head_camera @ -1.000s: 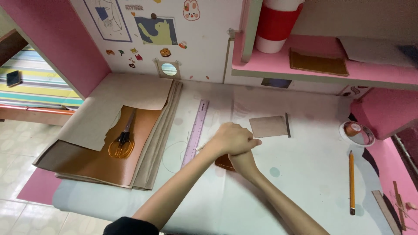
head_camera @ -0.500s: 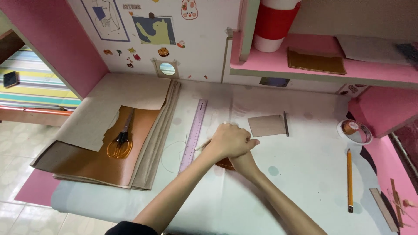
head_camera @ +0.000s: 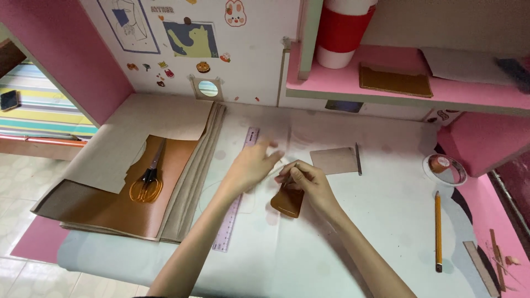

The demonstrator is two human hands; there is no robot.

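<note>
leather in a warm tan-brown, cut as a small flat piece (head_camera: 287, 202) with rounded lower corners and a faint pale line of stitching or edge just inside its rim, lies on the white work surface (head_camera: 375, 221) near the middle of the head view. the right hand (head_camera: 306, 182) curls over its upper end, fingers bent narrow and pressing or pinching the top edge; whether a small tool sits in that grip cannot be told. the left hand (head_camera: 251, 165) is just beside it, fingers loosely spread and a little blurred, lying across the upper part of a clear purple ruler (head_camera: 237, 193) and holding nothing that shows.

the surface is a pale mat on a pink desk. to the left a stack of brown leather sheets (head_camera: 110, 204) and beige paper carries orange-handled scissors (head_camera: 146, 179). beyond the hands lies a grey-brown card rectangle (head_camera: 334, 160); to the right stand a round tape dish (head_camera: 444, 168) and a yellow pencil (head_camera: 438, 229). a pink shelf (head_camera: 403, 91) holds a red and white cup (head_camera: 342, 27); stickers dot the white wall.

the small piece's long axis runs nearly away from the person, tilted slightly, its rounded end pointing toward the near edge.
</note>
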